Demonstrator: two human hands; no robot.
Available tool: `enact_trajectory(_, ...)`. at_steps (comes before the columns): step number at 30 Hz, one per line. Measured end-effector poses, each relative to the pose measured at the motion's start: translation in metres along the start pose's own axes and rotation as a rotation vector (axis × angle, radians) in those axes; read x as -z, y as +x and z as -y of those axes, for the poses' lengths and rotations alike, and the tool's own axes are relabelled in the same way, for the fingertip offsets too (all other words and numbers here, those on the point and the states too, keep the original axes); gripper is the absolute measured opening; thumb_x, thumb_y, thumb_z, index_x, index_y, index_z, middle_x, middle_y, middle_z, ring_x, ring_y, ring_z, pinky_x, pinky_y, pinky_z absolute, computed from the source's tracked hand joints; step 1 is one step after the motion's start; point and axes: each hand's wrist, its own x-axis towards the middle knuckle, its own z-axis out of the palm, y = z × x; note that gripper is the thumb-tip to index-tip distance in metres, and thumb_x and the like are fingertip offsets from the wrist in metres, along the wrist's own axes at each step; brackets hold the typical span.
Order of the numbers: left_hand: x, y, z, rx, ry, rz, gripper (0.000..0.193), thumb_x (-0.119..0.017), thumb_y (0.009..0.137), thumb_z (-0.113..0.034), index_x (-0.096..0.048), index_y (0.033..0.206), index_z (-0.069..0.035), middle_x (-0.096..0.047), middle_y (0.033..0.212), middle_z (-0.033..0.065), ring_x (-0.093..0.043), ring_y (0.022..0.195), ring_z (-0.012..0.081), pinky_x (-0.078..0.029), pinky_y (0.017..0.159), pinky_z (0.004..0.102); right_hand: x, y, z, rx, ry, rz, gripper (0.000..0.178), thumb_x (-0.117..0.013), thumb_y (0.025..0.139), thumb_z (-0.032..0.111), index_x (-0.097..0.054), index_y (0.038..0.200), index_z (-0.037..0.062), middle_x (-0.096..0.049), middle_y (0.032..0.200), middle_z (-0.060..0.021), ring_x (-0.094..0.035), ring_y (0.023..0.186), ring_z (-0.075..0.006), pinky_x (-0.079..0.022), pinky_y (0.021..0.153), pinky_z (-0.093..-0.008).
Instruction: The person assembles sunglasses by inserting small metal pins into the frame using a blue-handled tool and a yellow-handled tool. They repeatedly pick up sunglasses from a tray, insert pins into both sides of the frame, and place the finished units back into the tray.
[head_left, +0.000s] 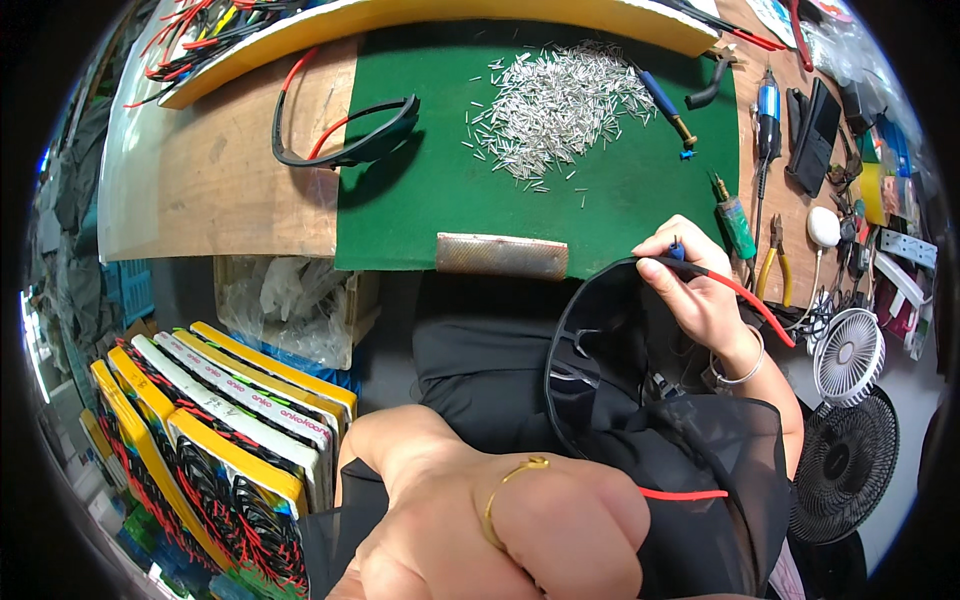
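My right hand (700,295) pinches one upper corner of a pair of black wraparound sunglasses (565,350), near where a red-tipped temple arm (750,295) starts. A small blue piece (677,247) shows by those fingers; its kind is unclear. The sunglasses hang over my dark-clothed lap, in front of the bench. Large and close in view, my left hand (500,520) has folded fingers and covers the lower end of the sunglasses. From behind it juts the other red temple tip (685,494). What the left fingers hold is hidden.
Silver pins (570,110) lie heaped on the green mat (420,210), beside a blue-handled screwdriver (660,98). Other sunglasses (365,150) rest left. Yellow-handled pliers (775,265) and a green-handled tool (737,225) lie right. Foam-edged trays (240,460) of eyewear stand lower left; a white fan (848,355) stands right.
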Motion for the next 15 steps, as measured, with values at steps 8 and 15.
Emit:
enact_trajectory(8, 0.021, 0.011, -0.012, 0.091, 0.155, 0.029, 0.018, -0.045, 0.089, -0.031, -0.054, 0.087, -0.015, -0.056, 0.082, 0.0002, -0.041, 0.078, 0.0141, -0.041, 0.068, 0.0282, 0.002, 0.013, 0.003, 0.041, -0.043, -0.057, 0.011, -0.065, 0.077, 0.008, -0.058, 0.083, 0.0017, -0.054, 0.076, -0.0059, -0.053, 0.069, -0.0145, -0.042, 0.064, -0.0247)
enact_trajectory(15, 0.081, -0.053, 0.037, 0.955, 0.926, -0.142, 0.048, -0.05, 0.087, -0.013, -0.028, 0.128, -0.002, -0.048, 0.108, 0.0103, -0.052, 0.088, 0.014, -0.048, 0.072, 0.0287, 0.032, 0.04, 0.034, 0.545, -0.506, -0.398, 0.028, -0.076, 0.062, 0.006, -0.06, 0.085, 0.0043, -0.054, 0.074, -0.0059, -0.054, 0.066, -0.0175, -0.044, 0.056, -0.0254)
